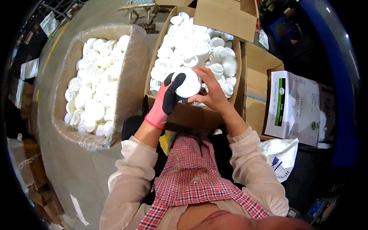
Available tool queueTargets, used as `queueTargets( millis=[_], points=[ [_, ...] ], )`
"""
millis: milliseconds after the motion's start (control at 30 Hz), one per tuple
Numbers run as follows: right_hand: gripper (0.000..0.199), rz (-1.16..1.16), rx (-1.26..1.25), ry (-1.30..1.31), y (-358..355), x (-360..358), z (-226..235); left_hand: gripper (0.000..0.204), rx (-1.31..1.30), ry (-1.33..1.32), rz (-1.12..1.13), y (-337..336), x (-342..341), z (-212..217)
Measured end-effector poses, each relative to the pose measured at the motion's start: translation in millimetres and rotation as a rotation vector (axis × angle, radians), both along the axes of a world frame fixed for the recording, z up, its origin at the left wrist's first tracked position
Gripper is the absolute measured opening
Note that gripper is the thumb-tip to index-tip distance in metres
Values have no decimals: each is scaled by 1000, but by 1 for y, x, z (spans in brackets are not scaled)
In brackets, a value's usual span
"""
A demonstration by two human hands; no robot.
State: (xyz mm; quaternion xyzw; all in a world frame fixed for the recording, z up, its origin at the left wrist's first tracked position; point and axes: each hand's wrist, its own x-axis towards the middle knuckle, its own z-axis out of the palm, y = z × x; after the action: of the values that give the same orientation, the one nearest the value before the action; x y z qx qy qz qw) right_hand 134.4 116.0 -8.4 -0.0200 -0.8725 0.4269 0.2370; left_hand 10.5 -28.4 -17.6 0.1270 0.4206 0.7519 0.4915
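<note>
A white, round plastic piece with a ringed rim [189, 83] is held up between my two hands, over the near edge of the middle cardboard box. My left hand [167, 96], in a pink and black glove, grips its left side with the thumb or a finger over the top. Bare, my right hand [211, 91] curves its fingers and thumb round the right side. Just beyond, the middle cardboard box [240, 63] is heaped with similar white plastic pieces [191, 42]. The piece's underside is hidden.
To the left stands another carton lined with clear plastic [132, 57], full of white round pieces [94, 86]. At the right are an open carton [256, 78], a white printed box [301, 105] and a white plastic bag [281, 155]. Behind stands a small stool [138, 11].
</note>
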Motion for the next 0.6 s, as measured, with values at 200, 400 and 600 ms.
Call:
queueTargets(
  millis=[200,400,600],
  points=[
    [97,38,63,51,-9,8,4,36,63,63,-72,-3,-2,4],
    [90,21,3,23,-17,14,5,40,37,-64,-18,-6,13,-14],
    [90,151,8,5,-11,15,16,36,53,-98,-38,-10,17,-12]
  ],
)
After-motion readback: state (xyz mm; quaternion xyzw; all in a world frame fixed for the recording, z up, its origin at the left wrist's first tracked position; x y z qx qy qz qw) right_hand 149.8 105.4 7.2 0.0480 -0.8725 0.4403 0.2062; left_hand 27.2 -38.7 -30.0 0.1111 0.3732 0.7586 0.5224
